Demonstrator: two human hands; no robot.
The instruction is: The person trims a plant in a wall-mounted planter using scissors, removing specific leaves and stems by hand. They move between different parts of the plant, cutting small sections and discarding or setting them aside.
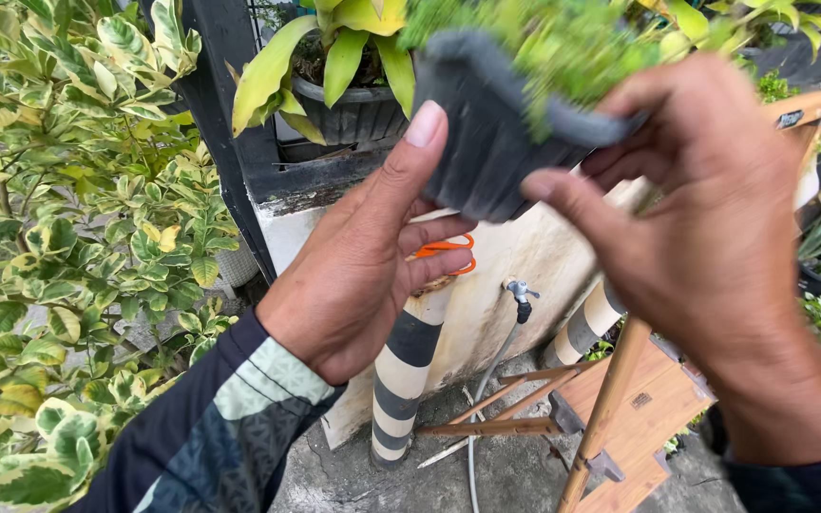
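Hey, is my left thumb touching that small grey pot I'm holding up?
Touching. The head view shows the left hand with its thumb pressed flat against the side of the grey pot, no gap between them; the right hand grips the other side.

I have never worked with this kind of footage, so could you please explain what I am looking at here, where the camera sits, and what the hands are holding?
There is one picture, taken by a camera worn on a person's head and looking down at their own two bare hands; there is no machine. The left hand, in a dark patterned sleeve, and the right hand hold a small dark grey pot between them, with fine green foliage growing out of it. The left hand also seems to hold orange-handled scissors, mostly hidden behind its fingers. Below is a concrete floor with a wooden ladder, a striped post and a tap with a hose on a pale wall. A variegated shrub fills the left side.
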